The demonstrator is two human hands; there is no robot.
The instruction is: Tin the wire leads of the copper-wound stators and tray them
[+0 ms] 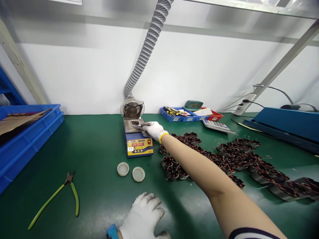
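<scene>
My right hand (153, 130), in a white glove with a yellow cuff, reaches to the solder pot (140, 147). Its fingers are closed on a thin flat metal scraper (137, 126), whose tip lies over the square well on top of the pot. The pot's digital display is lit red, and the fingers hide part of its top. My left hand (144, 215), also gloved in white, rests palm down near the front edge with its fingers spread and nothing in them. Two small white round dishes (123, 169) sit between that hand and the pot.
Many wound copper coils in metal rings (189, 141) spread across the right side. Green-handled cutters (68, 181) lie open at left, beside a blue crate (30, 132). A grey duct hose (147, 49) hangs behind the pot. Small tool bins (174, 118) and a calculator (218, 126) stand behind.
</scene>
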